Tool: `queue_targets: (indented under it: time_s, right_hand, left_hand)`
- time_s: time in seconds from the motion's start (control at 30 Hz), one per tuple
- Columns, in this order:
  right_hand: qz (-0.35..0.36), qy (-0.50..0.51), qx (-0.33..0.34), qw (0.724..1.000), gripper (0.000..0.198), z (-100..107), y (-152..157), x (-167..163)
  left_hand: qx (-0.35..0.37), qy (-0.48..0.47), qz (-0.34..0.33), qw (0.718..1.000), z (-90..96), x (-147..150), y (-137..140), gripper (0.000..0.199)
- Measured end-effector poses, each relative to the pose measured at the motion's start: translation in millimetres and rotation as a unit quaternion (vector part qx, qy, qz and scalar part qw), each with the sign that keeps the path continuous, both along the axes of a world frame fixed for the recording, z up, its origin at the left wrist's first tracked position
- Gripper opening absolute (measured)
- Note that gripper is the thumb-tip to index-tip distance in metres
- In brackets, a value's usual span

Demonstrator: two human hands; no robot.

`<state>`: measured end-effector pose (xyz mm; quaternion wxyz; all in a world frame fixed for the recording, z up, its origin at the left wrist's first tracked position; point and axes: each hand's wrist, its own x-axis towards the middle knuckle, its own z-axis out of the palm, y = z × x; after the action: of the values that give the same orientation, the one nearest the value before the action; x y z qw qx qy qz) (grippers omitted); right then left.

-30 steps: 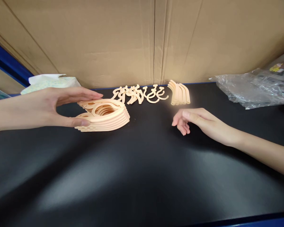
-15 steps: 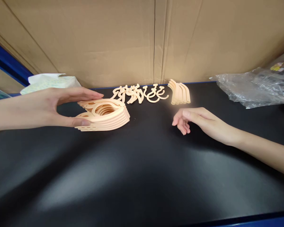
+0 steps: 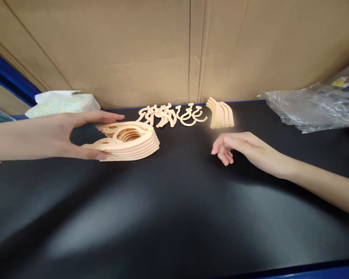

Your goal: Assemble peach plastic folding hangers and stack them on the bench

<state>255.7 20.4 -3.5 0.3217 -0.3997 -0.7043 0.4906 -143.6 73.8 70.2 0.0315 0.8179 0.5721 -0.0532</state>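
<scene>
A stack of peach-coloured, curved plastic pieces with round openings, which look like clothes-hanger parts, lies on the black table at left of centre. My left hand is spread around its left end. Its thumb rests against the near side, while the fingers reach over the far side with a small gap showing. To the right, my right hand hovers over the table, fingers loosely curled with nothing visible in them. Behind the hands lie a heap of small peach hooks and a row of curved peach strips.
At the back left sits a pack of tissues. A crumpled clear plastic bag lies at the back right. Cardboard stands along the rear edge of the black table. A blue frame post rises at left.
My left hand has drawn back slightly to the left and loosened, its thumb sliding lower on the stack's near side. The right hand stays where it was.
</scene>
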Motion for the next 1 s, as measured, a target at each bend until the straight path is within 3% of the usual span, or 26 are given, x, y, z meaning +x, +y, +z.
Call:
queue_targets:
  time_s: [1.0]
  right_hand:
    - [0.006, 0.002, -0.003, 1.0, 0.04, -1.3, 1.7, 0.6]
  left_hand:
    - [-0.005, -0.008, -0.002, 1.0, 0.3, -2.0, 1.7, 0.087]
